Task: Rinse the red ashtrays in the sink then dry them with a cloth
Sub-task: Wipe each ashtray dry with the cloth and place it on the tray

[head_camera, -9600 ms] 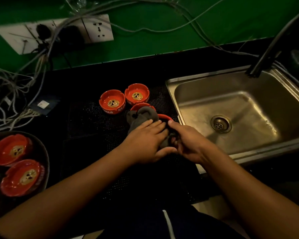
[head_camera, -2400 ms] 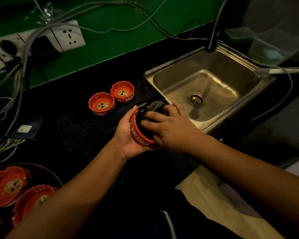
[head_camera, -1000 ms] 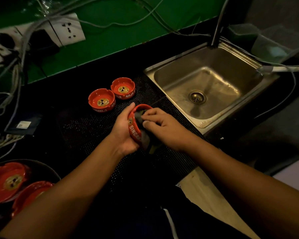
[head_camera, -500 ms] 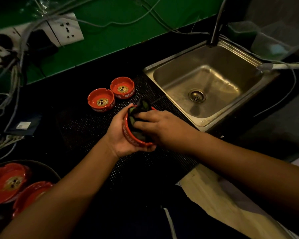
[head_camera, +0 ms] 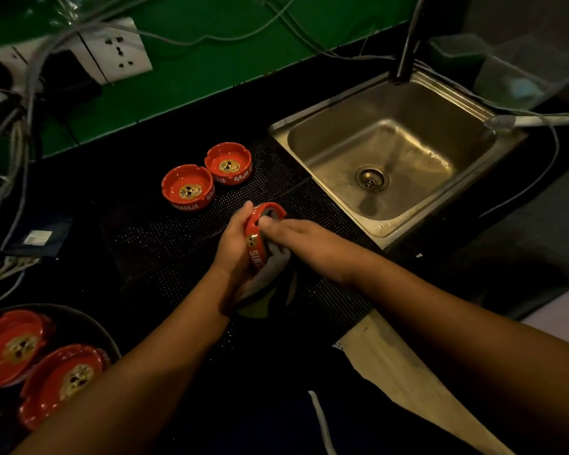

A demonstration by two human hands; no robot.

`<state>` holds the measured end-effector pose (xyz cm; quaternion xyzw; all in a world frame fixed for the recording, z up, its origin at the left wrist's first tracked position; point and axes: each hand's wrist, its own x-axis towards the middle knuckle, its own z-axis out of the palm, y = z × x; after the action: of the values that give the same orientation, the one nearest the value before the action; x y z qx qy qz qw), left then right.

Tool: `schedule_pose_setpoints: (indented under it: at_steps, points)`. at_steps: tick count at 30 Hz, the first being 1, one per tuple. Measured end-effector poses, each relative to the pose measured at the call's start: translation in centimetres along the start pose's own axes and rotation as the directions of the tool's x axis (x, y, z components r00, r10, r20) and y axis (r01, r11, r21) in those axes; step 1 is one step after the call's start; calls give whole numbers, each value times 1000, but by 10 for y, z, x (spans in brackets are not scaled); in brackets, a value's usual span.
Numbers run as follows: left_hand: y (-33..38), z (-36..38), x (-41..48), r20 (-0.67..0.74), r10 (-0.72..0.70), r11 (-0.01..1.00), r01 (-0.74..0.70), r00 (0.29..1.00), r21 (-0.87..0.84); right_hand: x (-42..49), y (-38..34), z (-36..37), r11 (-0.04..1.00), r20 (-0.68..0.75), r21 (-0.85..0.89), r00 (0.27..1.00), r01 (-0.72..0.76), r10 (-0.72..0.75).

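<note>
- Lower left: dark bowl (head_camera: 91, 321) holding two red ashtrays (head_camera: 12, 346).
- Upper right: steel sink (head_camera: 309, 149), just beside perforated mat (head_camera: 165, 238).
- Centre, above mat: left hand (head_camera: 235, 244) gripping tilted ashtray (head_camera: 256, 239) on edge; right hand (head_camera: 304, 241) pinching grey cloth (head_camera: 271, 269) inside it.
- Upper centre on mat: paired ashtrays (head_camera: 188, 187), side by side.
</note>
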<state>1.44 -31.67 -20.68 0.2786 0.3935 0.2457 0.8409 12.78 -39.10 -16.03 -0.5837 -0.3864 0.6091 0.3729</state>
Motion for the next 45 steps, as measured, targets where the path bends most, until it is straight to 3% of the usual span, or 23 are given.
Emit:
schedule_pose_setpoints:
  at_steps: [3,5,9,12,15,17,19,21,24,26,28,33,35,37,38,40,42,45]
  points:
    - [2,9,-6,-36,40,987,-33,999,158,6,14,6,991,-109,103,991,84,-73]
    - [3,11,-8,-4,40,980,-38,999,195,9,19,4,959,-173,268,984,92,-46]
    - [14,-1,-8,16,-31,981,27,999,190,5,24,-11,816,-77,577,997,26,22]
    - [11,-5,-11,8,-144,987,143,990,78,1,32,-22,777,11,630,1000,1,-11]
    - [15,-10,-12,-7,-57,998,57,998,14,5,43,-33,847,-84,531,994,-19,75]
    - [20,-13,-13,-18,-22,997,23,1000,74,12,47,-40,869,-283,494,952,39,118]
    - [21,-15,-12,-55,6,978,6,998,207,20,41,-46,894,-537,395,843,212,38]
    - [19,-13,-11,-78,16,946,10,997,324,21,26,-46,932,-666,170,734,320,-131]
    - [14,-9,-9,-5,-31,954,31,999,300,17,6,-28,922,-551,-296,743,250,-379]
    - [13,-6,-8,76,-37,978,20,996,210,18,2,-8,786,-437,-611,786,98,-438]
    - [10,-6,-8,108,4,984,-23,994,174,18,1,2,697,-367,-714,814,63,-450]
    - [9,-17,-7,49,-3,985,-6,999,171,7,-5,-8,918,-308,-331,894,219,-325]
    - [9,-20,-7,61,-11,993,4,998,121,7,-2,-18,948,-405,-134,857,290,-320]
    - [10,-22,-6,73,-35,998,31,997,62,11,5,-34,943,-556,-217,763,251,-331]
    - [9,-24,-5,85,-46,998,43,995,40,13,9,-40,956,-560,-239,780,170,-278]
    - [9,-24,-5,121,-66,998,63,990,26,16,21,-39,999,-415,-43,910,-33,12]
    - [9,-20,-5,146,-78,997,73,986,39,16,33,-33,957,-235,245,948,-157,216]
    - [8,-16,-4,104,-97,994,90,990,65,12,37,-25,837,-83,536,979,-114,187]
